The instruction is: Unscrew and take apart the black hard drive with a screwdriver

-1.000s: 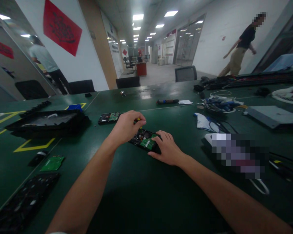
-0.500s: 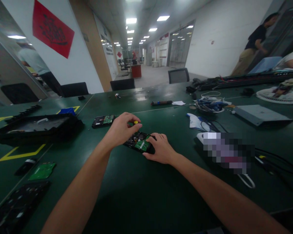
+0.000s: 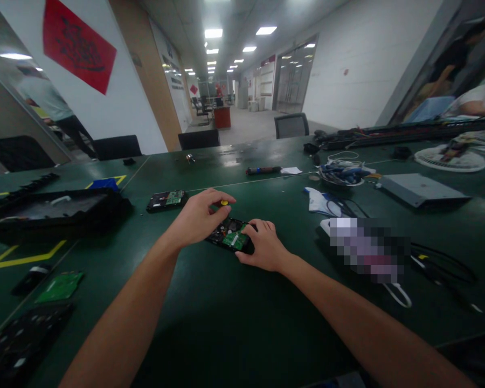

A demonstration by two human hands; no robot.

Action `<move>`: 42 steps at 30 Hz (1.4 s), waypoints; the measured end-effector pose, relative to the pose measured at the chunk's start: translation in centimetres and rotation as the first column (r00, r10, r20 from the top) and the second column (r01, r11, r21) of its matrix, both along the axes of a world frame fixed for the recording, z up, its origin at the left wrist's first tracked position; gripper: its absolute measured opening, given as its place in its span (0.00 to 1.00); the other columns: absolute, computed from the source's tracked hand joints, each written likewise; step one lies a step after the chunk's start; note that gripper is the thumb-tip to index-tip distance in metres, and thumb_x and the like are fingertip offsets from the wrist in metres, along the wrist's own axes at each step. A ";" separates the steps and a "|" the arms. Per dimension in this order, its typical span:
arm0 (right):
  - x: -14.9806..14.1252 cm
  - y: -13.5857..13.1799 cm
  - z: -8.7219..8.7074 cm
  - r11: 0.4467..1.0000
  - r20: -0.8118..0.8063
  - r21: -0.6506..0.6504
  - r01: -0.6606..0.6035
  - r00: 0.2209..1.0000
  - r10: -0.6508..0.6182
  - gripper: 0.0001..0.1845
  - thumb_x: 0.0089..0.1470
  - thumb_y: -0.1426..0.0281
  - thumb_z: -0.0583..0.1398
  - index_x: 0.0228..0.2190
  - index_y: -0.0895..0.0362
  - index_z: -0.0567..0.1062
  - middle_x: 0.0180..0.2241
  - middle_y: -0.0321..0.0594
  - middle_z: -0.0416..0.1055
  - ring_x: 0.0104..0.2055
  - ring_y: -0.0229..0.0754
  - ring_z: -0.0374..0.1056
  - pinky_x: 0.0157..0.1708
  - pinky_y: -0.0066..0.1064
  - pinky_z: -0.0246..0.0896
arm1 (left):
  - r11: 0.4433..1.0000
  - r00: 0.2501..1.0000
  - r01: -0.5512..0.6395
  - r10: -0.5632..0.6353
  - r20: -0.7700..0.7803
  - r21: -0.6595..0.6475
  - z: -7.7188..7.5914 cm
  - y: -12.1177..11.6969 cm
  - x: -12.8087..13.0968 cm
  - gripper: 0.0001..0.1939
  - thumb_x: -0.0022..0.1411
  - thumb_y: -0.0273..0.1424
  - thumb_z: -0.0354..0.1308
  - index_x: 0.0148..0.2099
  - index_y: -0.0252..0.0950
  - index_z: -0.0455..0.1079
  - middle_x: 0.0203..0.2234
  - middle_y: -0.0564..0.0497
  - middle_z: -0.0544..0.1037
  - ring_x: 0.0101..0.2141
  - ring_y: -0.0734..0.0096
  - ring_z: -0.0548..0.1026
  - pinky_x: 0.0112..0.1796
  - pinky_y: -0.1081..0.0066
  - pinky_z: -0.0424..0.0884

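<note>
A hard drive with its green circuit board facing up lies on the dark green table in front of me. My right hand grips its right end, thumb on the near side and fingers over the board. Above the drive's left part, my left hand pinches a small yellow screwdriver between thumb and fingers. Only the screwdriver's round yellow top shows; its tip is hidden behind the hand. A second hard drive rests just beyond my left hand.
At left are a black plastic tray, a green circuit board and a black panel. At right sit a blurred-out phone-like object, a grey metal box and a bundle of cables. People are in the background.
The view has turned slightly right. My left fingers have shifted on the screwdriver, whose yellow top now shows. My right hand keeps its hold. A person in black has walked further right.
</note>
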State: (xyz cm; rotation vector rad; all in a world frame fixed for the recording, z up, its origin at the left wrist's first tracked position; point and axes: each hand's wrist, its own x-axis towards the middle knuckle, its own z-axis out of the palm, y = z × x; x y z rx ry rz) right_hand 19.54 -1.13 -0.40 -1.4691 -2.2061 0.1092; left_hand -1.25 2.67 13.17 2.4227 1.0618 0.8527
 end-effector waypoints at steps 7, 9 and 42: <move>0.2 -0.2 -0.2 1.000 -0.019 -0.020 -0.010 1.000 0.010 0.32 0.54 0.48 0.67 0.52 0.56 0.73 0.57 0.56 0.66 0.61 0.60 0.61 0.62 0.55 0.53 | 0.993 0.991 0.060 -0.047 0.126 -0.106 -0.6 0.4 0.0 0.10 0.64 0.34 0.59 0.46 0.37 0.76 0.40 0.48 0.81 0.40 0.64 0.79 0.43 0.62 0.77; 0.2 -0.2 -0.2 1.000 -0.014 -0.023 -0.005 1.000 0.005 0.32 0.54 0.48 0.67 0.52 0.56 0.73 0.58 0.57 0.66 0.61 0.61 0.61 0.62 0.55 0.53 | 0.991 0.991 0.060 -0.045 0.124 -0.118 -0.6 0.4 0.0 0.09 0.65 0.34 0.60 0.44 0.37 0.76 0.40 0.47 0.81 0.41 0.64 0.79 0.42 0.64 0.76; 0.4 0.2 -0.6 0.999 -0.018 -0.047 -0.020 1.000 0.019 0.33 0.58 0.46 0.65 0.55 0.54 0.72 0.62 0.58 0.64 0.66 0.64 0.59 0.64 0.61 0.51 | 0.582 0.792 0.287 0.303 0.530 -0.761 -1.0 0.5 1.1 0.08 0.58 0.32 0.67 0.40 0.34 0.76 0.32 0.47 0.78 0.35 0.66 0.77 0.34 0.67 0.78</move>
